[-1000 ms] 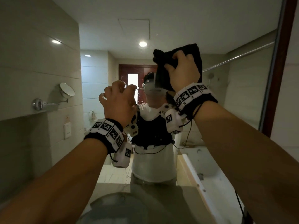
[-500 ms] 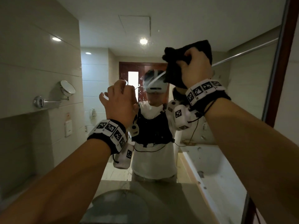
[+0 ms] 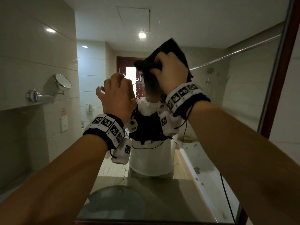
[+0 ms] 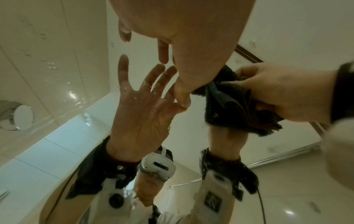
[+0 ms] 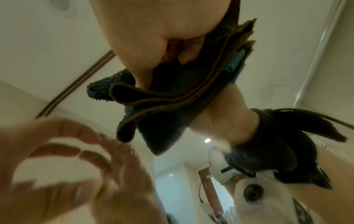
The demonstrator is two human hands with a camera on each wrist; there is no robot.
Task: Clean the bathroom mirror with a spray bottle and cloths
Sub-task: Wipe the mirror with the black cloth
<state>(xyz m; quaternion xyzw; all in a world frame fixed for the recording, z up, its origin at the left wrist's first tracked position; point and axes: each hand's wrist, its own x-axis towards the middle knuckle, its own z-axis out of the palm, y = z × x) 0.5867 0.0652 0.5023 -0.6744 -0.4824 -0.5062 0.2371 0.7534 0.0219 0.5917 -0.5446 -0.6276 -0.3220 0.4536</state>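
Bathroom mirror (image 3: pixel 211 111), spotted with droplets, faces the person. Right hand (image 3: pixel 172 73) clenches a folded dark cloth (image 3: pixel 172 49) against the glass, probably to wipe them. Left hand (image 3: pixel 117 96) touches the glass, fingers (image 4: pixel 162 51) released, likely for bracing.

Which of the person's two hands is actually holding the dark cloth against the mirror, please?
The right hand grips the dark cloth against the mirror; the left hand, lower down, holds nothing.
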